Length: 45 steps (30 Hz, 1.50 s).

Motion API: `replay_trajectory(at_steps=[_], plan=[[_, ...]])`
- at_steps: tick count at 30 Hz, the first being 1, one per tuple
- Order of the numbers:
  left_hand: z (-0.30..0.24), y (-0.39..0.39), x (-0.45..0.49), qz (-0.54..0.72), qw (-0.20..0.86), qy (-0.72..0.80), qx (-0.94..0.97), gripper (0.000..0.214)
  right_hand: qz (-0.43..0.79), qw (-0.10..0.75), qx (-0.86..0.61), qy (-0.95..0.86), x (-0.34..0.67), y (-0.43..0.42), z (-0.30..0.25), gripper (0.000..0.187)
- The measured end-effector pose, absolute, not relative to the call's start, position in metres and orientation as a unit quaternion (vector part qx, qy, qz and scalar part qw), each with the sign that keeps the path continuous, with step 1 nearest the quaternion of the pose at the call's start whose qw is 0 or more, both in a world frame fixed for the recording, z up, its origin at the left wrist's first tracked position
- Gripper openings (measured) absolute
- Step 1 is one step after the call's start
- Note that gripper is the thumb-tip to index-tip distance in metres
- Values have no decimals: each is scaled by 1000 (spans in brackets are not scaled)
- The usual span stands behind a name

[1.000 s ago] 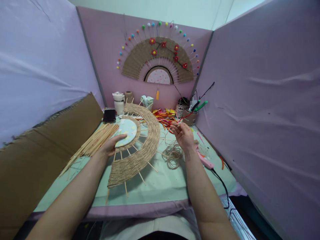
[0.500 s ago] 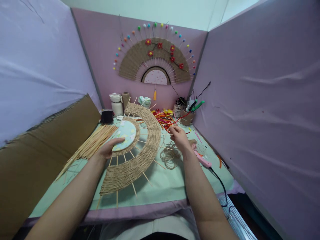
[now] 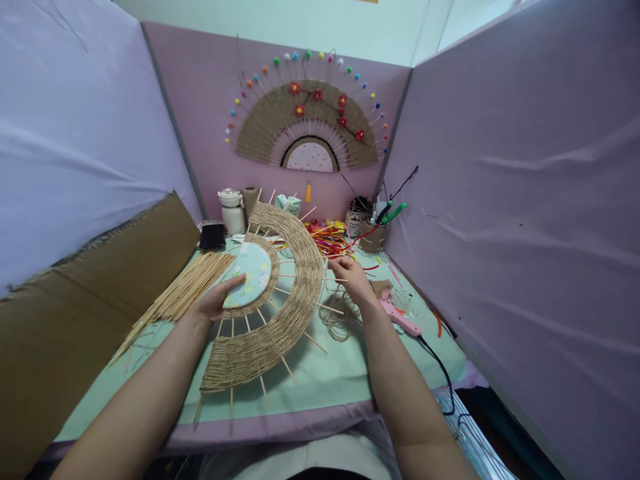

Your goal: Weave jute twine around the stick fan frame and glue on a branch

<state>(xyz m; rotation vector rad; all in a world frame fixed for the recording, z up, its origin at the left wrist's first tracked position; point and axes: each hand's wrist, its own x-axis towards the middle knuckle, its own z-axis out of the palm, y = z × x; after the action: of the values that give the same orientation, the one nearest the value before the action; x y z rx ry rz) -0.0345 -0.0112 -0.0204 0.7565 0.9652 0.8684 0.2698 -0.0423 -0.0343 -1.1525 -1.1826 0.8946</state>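
Note:
A half-round fan (image 3: 280, 340) of thin sticks woven with brown twine is held tilted over the table. Its centre is a pale blue-green patterned half-disc (image 3: 253, 267). My left hand (image 3: 217, 297) grips that half-disc at its straight edge, thumb on top and the other fingers hidden beneath. Beside the fan's right outer edge, my right hand (image 3: 347, 273) is closed in a pinch among the stick ends, on what looks like the working end of the twine. Below it, loose loops of twine (image 3: 337, 323) lie on the table.
A bundle of thin sticks (image 3: 175, 293) lies left, near a cardboard sheet (image 3: 100, 287). On the right is a pink glue gun (image 3: 400, 320) with a black cord. Red and orange strips (image 3: 333, 240), a white jar (image 3: 232, 210) and a tool holder (image 3: 374, 239) stand behind. A finished fan (image 3: 310, 113) hangs on the back panel.
My right hand has moved slightly left and down, closer to the fan's outer edge. The fan has turned a little, its right-hand sticks shifting downward. My left hand keeps its hold.

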Motion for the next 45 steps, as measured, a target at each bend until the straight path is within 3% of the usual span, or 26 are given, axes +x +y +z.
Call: replay_trajectory(at_steps=[10,18,27,37,45], plan=[[-24,-10,-33,340,713,423,444,20,419,647,-444,-457,275,-43,-30,26],[-23,-13,-32,296,721,405,478,31,492,713,-329,-376,289,-46,-21,32],[-30,-11,-34,275,725,399,490,33,552,746,-235,-290,309,-45,-20,17],[-32,-11,-33,267,731,369,509,56,559,706,-332,-282,292,-33,-33,25],[-38,-6,-34,282,739,315,524,67,448,666,-430,-413,279,-22,-37,27]])
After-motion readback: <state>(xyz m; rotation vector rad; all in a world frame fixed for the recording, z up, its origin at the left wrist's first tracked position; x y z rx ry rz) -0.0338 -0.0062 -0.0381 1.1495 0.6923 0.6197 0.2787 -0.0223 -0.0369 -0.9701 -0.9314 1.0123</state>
